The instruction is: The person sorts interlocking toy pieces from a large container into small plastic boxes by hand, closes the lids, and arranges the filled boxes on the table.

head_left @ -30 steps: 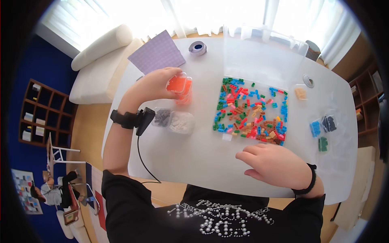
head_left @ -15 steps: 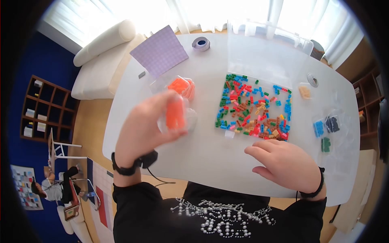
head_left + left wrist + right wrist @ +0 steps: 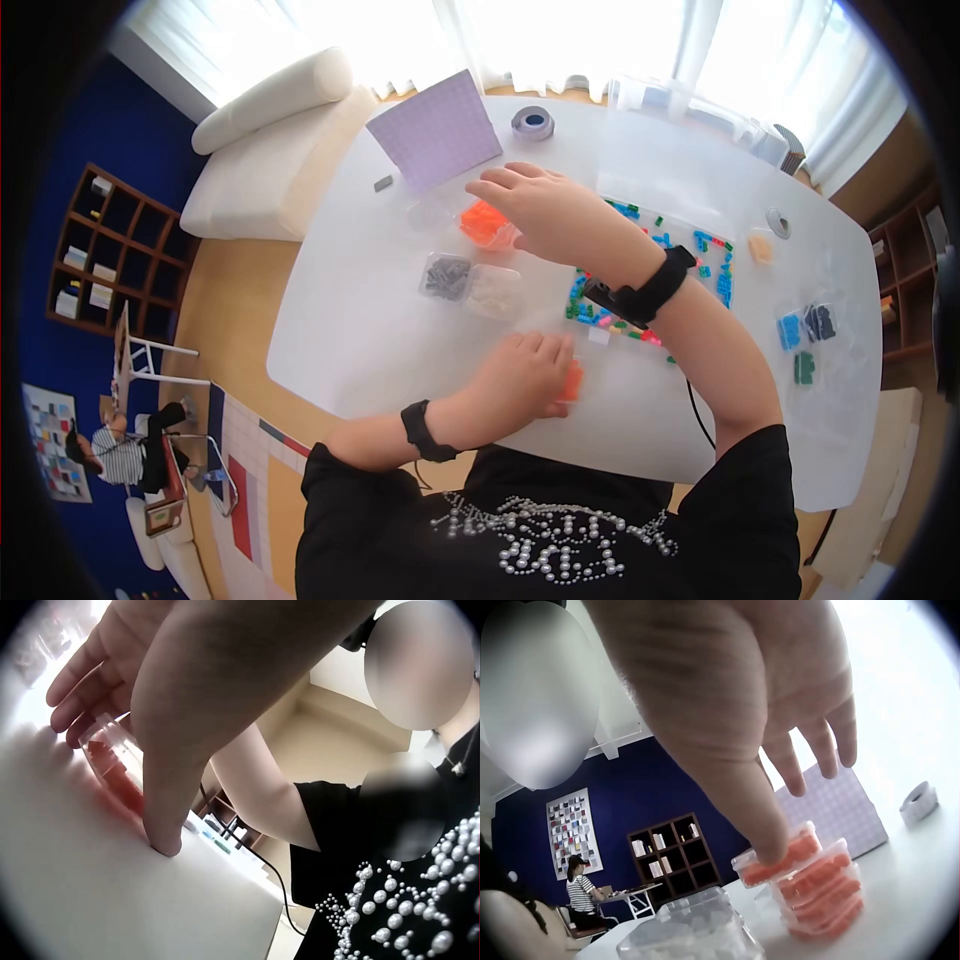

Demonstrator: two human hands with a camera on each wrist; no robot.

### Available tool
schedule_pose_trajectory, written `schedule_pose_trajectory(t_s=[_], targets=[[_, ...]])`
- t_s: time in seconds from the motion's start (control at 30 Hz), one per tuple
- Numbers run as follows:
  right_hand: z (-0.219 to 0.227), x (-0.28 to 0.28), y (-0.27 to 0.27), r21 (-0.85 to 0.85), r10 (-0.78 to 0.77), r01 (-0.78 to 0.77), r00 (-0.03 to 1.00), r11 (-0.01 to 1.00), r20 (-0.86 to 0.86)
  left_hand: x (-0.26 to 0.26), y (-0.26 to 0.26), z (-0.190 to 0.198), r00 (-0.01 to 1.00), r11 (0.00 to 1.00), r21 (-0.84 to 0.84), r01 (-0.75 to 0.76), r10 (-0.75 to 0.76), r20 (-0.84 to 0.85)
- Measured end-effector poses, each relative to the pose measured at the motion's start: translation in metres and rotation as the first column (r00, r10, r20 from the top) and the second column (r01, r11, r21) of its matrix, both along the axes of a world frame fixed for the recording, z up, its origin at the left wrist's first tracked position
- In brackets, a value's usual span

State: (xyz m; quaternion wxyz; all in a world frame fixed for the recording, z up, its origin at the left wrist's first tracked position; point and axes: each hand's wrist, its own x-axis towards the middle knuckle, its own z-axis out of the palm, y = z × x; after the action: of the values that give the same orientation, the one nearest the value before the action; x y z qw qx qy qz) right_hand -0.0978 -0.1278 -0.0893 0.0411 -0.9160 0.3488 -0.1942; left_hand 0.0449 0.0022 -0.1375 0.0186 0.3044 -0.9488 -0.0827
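My left hand (image 3: 520,378) is low at the table's near side, thumb and fingers round a clear plastic box of orange pieces (image 3: 572,381). In the left wrist view that box (image 3: 112,769) sits tilted between thumb and fingers, close over the white table. My right hand (image 3: 555,215) reaches across to the left, fingers spread above the stacked boxes of orange pieces (image 3: 484,224). From the right wrist view, its thumb overlaps the top box (image 3: 772,862) of the stack (image 3: 825,900), while the other fingers hang over it, fairly straight.
Boxes of grey pieces (image 3: 446,277) and white pieces (image 3: 495,292) stand left of centre. Behind are a lilac grid sheet (image 3: 440,130) and a tape roll (image 3: 533,123). A large clear case of mixed bricks (image 3: 715,255) lies under my right forearm; small boxes with blue bricks (image 3: 790,331) lie farther right.
My left hand has carried a box of orange pieces from the stack to the near middle of the table. The right hand has swung from the near right over to the stack.
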Motion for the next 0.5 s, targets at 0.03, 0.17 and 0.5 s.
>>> schedule_pose_trajectory(t_s=[0.03,0.17,0.5], targets=[[-0.002,0.007,-0.004,-0.015,0.007,-0.007,1.000,1.000,0.015,0.001,0.003,-0.001,1.000,1.000,-0.019,-0.019,0.019,-0.018],[-0.002,0.016,-0.013,0.134,0.069,-0.069,0.998,0.989,0.010,0.006,0.007,0.000,0.998,1.000,-0.004,-0.012,0.012,-0.054],[0.035,-0.082,0.132,0.399,-0.183,0.189,0.982,0.897,-0.052,0.056,-0.055,0.093,0.888,0.944,-0.032,-0.328,0.297,-0.352]])
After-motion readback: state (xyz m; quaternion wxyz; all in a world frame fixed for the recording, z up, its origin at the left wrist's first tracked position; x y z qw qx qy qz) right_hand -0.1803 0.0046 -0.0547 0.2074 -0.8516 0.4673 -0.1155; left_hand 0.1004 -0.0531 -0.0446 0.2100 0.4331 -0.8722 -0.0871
